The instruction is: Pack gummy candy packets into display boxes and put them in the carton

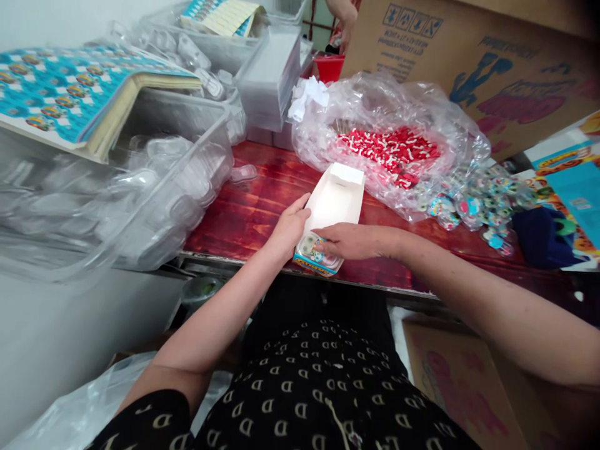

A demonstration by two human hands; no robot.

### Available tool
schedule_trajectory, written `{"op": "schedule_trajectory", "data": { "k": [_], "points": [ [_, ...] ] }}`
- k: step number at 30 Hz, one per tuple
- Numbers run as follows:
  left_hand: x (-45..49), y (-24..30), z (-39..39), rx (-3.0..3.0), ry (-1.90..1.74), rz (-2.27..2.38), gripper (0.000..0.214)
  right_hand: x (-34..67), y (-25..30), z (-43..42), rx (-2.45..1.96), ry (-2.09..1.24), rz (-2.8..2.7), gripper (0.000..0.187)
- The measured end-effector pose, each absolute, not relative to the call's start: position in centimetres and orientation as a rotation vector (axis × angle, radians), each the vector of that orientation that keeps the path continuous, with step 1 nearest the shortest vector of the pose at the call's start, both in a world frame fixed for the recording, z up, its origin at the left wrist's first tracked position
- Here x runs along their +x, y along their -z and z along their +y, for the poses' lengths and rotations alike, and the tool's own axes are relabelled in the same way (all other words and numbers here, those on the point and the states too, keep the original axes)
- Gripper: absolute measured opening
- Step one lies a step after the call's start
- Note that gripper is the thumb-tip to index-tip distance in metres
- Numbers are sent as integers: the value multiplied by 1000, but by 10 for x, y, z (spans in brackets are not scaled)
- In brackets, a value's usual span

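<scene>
An open-topped paper box [335, 199], white inside with a blue printed front, rests at the front edge of the red table. My left hand [291, 230] grips its left side, thumb over the rim. Over the box's near end lies my right hand [349, 241], its fingers on small clear-wrapped packets [313, 247] inside. Those fingers partly cover the packets, and whether they pinch one is hidden. Behind the box, a clear plastic bag [389, 153] spreads open around many small red and white pieces [391, 150]. Similar wrapped packets [473, 203] are heaped to the right.
Clear bins [220, 134] of transparent plastic shells stand at left, with printed blue sheets [79, 94] stacked on top. A large cardboard carton [469, 69] blocks the back right. Dark blue cloth [546, 237] lies at right. Another person's hand [345, 22] shows behind, near a red container [329, 67].
</scene>
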State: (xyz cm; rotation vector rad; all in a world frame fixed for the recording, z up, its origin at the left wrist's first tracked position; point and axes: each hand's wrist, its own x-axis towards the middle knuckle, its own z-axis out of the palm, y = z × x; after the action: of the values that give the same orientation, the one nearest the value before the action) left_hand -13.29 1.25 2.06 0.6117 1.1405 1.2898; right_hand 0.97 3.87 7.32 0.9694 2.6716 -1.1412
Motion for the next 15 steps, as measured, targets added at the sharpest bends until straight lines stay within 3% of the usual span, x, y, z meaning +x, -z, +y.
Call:
{"op": "schedule_trajectory", "data": {
  "k": [5,10,15],
  "points": [
    [-137,-25,9,660,-1258,1171,58,6,-88,29,1012,933,2593,33],
    [-149,-32,21,868,-1279,1273,50,28,-99,51,1413,1022,2915,33],
    [-151,-41,65,1052,-1186,1387,45,50,-92,124,1962,373,2989,31]
  ]
}}
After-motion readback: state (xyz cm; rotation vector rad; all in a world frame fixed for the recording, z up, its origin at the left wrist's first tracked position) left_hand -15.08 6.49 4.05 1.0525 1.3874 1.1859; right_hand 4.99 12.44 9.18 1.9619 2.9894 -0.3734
